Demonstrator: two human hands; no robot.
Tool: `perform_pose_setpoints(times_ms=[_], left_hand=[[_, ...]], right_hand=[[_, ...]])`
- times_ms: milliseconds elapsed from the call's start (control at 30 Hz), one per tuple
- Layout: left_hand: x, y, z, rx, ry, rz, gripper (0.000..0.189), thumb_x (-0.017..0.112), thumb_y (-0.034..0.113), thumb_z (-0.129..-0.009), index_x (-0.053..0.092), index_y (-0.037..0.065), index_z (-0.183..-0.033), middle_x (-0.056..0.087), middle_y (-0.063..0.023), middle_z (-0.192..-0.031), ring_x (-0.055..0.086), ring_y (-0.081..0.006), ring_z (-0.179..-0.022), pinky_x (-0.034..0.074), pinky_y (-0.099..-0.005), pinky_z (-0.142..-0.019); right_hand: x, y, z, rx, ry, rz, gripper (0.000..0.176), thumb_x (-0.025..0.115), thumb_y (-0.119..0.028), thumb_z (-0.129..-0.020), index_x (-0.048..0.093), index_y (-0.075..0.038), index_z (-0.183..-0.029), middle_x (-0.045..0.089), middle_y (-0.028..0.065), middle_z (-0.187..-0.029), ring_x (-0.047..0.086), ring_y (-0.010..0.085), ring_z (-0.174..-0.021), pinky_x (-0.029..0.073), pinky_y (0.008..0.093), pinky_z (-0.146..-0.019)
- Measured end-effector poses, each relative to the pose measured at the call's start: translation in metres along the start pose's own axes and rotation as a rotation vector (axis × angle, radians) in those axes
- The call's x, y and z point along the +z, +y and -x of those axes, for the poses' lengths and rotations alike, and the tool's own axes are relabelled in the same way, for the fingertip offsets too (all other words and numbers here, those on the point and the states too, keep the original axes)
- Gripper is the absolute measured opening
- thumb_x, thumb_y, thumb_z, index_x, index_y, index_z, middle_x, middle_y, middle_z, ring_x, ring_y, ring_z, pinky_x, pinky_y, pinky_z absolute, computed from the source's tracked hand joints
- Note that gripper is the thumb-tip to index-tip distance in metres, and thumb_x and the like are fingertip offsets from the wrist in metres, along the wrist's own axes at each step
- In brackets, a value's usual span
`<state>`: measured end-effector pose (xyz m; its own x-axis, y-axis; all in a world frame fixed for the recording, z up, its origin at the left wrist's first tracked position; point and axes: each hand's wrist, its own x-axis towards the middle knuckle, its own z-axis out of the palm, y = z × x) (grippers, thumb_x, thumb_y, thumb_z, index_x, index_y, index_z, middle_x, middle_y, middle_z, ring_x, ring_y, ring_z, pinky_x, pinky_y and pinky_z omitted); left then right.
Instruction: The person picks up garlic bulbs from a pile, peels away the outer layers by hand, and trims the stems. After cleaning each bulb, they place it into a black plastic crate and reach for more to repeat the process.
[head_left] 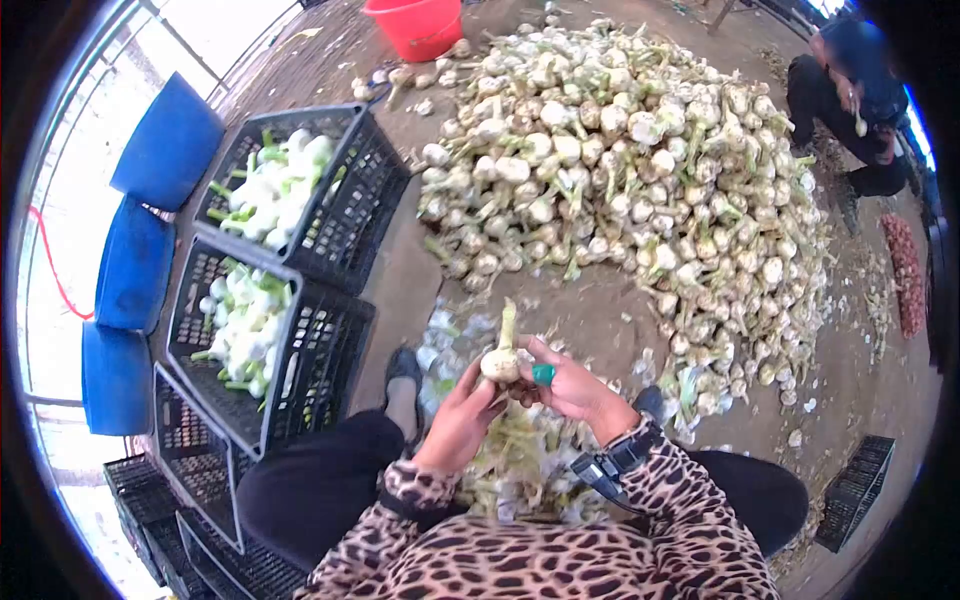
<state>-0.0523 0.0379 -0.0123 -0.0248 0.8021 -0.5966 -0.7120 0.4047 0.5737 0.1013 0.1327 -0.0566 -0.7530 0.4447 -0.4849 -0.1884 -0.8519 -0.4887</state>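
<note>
A garlic bulb (499, 366) with its stalk pointing up is held between my two hands, in front of my body. My left hand (458, 418) grips it from the left, the thumb against its lower side. On the other side, my right hand (572, 388) has its fingers closed at the bulb's right and underside. A green band (543, 375) is worn on a digit of that hand. Whether the right fingers also hold a small tool is hidden. Below both hands lies a heap of peeled skins and trimmings (525, 455) between my legs.
A large pile of garlic (620, 150) spreads ahead. At left stand black crates (335, 215) holding cleaned white bulbs (285, 190), beside blue containers (135, 265). A red bucket (418, 30) is at the back. Another person (850, 100) crouches at far right, near a red net sack (903, 275).
</note>
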Motion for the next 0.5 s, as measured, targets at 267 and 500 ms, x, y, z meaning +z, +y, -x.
perform_pose_setpoints(times_ms=[267,500], left_hand=[[0.015,-0.007,0.028,0.483,-0.116,-0.480,0.060,0.062,-0.006,-0.076,0.037,0.000,-0.130,0.049,-0.0093,-0.120,0.048,-0.0161,-0.114,0.042,-0.0304,-0.096],[0.033,0.000,0.057,1.037,-0.099,-1.307,0.060,0.070,-0.007,-0.060,0.050,0.006,-0.114,0.052,-0.0176,-0.119,0.051,-0.0362,-0.110,0.044,-0.0385,-0.091]], right_hand=[[0.065,0.009,0.078,-0.156,0.325,0.307,0.030,0.059,-0.030,-0.090,0.049,-0.013,-0.112,0.057,-0.0035,-0.088,0.050,0.0052,-0.074,0.041,0.0229,-0.057],[0.075,0.029,0.094,-0.232,0.362,0.108,0.018,0.061,-0.028,-0.088,0.061,-0.011,-0.092,0.058,-0.0031,-0.083,0.051,0.0072,-0.070,0.039,0.0251,-0.054]])
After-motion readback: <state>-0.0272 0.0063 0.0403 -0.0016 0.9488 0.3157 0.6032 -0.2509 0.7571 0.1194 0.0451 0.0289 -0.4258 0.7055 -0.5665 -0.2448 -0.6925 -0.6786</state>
